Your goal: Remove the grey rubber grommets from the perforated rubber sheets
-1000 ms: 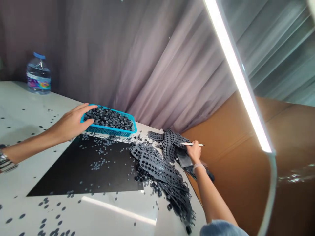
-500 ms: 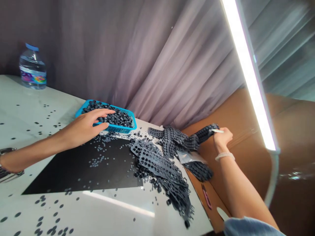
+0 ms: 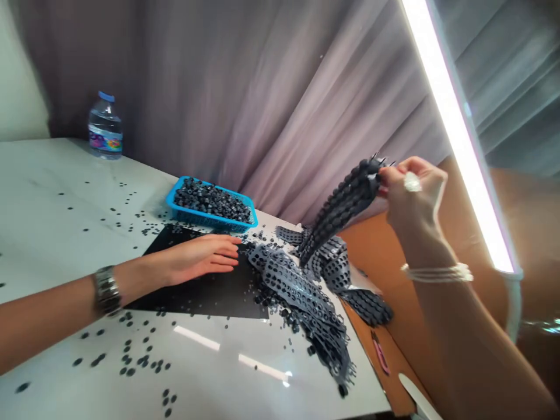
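My right hand [image 3: 417,195] is raised at the right, its fingers pinched on one end of a black sheet of moulded round pieces [image 3: 339,201]. The sheet slants down left, its lower end over a heap of similar black sheets [image 3: 336,265]. My left hand [image 3: 205,256] is open above a black mat [image 3: 179,294], fingers stretched out to the right and holding nothing. Just right of those fingers lie grey sheets punched with round holes [image 3: 297,289]. Behind my left hand stands a blue basket [image 3: 205,220] filled with small black round pieces [image 3: 214,201].
Small black discs [image 3: 144,361] are scattered over the white table [image 3: 210,373]. A water bottle [image 3: 105,128] stands at the back left. Pink-handled cutters [image 3: 380,353] lie on brown board at the right. A bright lamp tube [image 3: 459,134] slants down at the right.
My right hand has risen, lifting the black sheet off the heap. My left hand has moved from over the basket to the right and down, above the mat. The view has shifted slightly left.
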Demonstrator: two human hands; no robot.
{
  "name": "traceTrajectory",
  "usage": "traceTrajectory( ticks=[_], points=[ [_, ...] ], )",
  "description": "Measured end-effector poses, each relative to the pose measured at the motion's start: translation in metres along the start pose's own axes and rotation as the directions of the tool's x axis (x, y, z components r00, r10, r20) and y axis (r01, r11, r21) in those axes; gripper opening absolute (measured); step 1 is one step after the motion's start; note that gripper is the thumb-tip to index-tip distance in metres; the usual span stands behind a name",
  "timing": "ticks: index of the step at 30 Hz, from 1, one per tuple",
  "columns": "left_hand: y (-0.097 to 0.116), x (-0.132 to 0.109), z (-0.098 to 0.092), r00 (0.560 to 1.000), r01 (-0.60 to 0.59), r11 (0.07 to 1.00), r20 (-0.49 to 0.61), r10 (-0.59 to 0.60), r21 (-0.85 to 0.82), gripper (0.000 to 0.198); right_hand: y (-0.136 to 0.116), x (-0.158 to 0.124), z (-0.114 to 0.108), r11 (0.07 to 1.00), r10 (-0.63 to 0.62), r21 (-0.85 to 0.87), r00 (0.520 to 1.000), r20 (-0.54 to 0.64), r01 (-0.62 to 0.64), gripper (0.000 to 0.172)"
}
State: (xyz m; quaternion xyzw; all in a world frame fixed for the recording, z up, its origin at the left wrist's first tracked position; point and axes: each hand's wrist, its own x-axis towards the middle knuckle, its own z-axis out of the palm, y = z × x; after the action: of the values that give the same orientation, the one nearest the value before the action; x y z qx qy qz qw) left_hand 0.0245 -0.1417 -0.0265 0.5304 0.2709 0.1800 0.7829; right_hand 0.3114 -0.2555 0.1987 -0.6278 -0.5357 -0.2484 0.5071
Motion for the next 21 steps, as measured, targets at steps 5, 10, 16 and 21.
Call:
traceTrajectory(
  ticks=[5,10,16,21],
  points=[
    [-0.019,-0.011,-0.010,0.968,0.237,0.901,0.163,-0.189,-0.364,0.089,-0.076,-0.028,0.028,0.856,0.159,0.470,0.975,0.157,-0.216,0.031],
    [-0.026,-0.038,-0.054,0.986,-0.073,0.926,-0.168,0.010,-0.370,0.022,-0.070,-0.091,0.064,0.602,0.295,0.682,0.910,0.293,-0.415,0.039],
    [-0.035,-0.063,-0.103,0.865,0.006,0.994,-0.499,0.049,0.107,0.009,-0.041,-0.192,0.114,0.434,0.499,0.576,0.717,0.487,-0.693,0.042],
    [-0.041,-0.072,-0.135,0.795,0.139,0.775,-0.536,0.284,0.617,0.016,-0.014,-0.250,0.141,0.491,0.560,0.469,0.679,0.475,-0.734,0.042]
  ],
)
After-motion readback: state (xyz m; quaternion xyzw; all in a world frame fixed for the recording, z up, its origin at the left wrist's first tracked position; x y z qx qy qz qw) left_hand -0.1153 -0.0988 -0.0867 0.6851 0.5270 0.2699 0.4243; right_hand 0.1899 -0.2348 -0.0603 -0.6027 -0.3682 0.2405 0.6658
